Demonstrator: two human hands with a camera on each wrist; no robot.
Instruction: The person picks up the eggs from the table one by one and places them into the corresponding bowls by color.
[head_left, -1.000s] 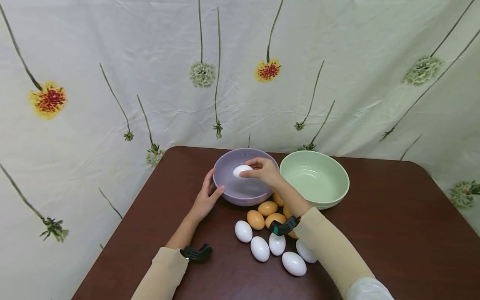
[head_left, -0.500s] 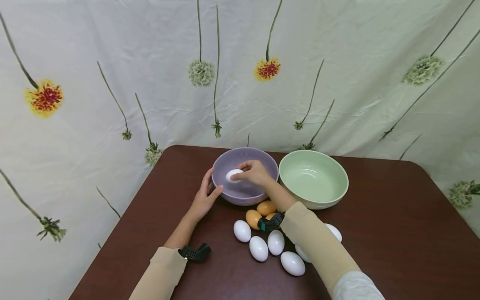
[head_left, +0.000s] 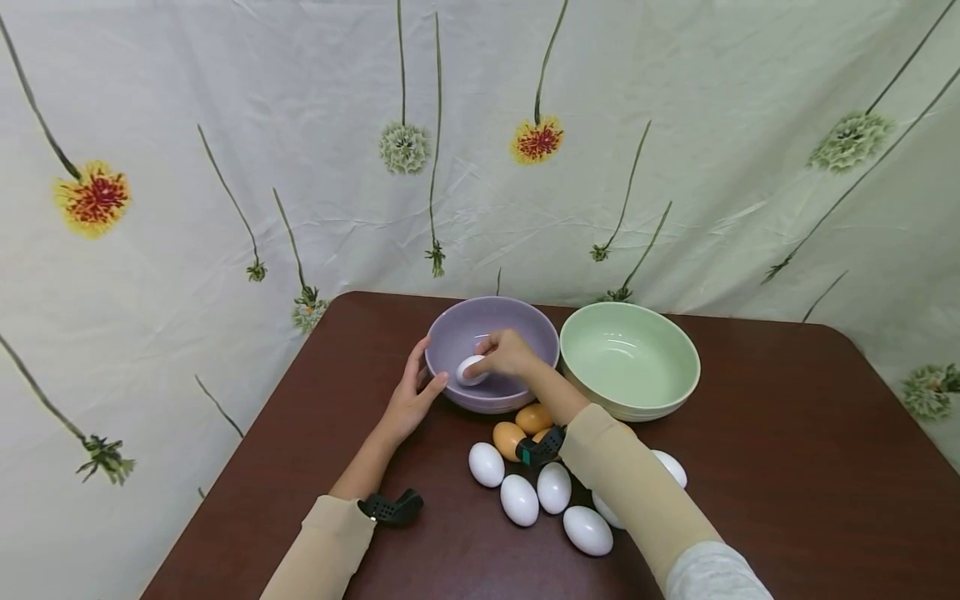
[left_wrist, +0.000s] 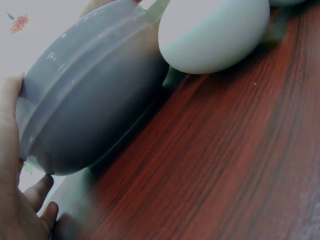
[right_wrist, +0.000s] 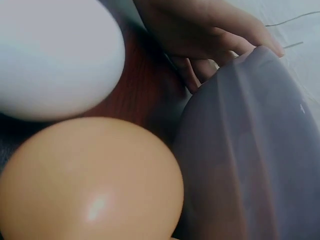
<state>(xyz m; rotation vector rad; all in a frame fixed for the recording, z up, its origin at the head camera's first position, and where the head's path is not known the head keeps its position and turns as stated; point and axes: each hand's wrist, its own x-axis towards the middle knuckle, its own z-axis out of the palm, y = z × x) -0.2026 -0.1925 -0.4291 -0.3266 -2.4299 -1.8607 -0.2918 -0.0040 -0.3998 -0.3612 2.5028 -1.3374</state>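
Inside the purple bowl, low down near its left side, a white egg is pinched between the thumb and fingers of my right hand. My left hand steadies the same bowl from the left. Its thumb lies at the near rim, while the other fingers curl around the outer wall, as the left wrist view of the purple bowl shows too. The right wrist is above a brown egg; the hand's own grip is outside that view.
A pale green bowl stands close against the purple bowl's right side. Brown eggs and several white eggs lie in front on the dark wooden table, partly hidden by my right forearm. A flowered cloth hangs behind.
My right hand has moved left and down into the purple bowl with the white egg. Its forearm now covers more of the brown eggs and uncovers a white egg at right. The left hand stays put.
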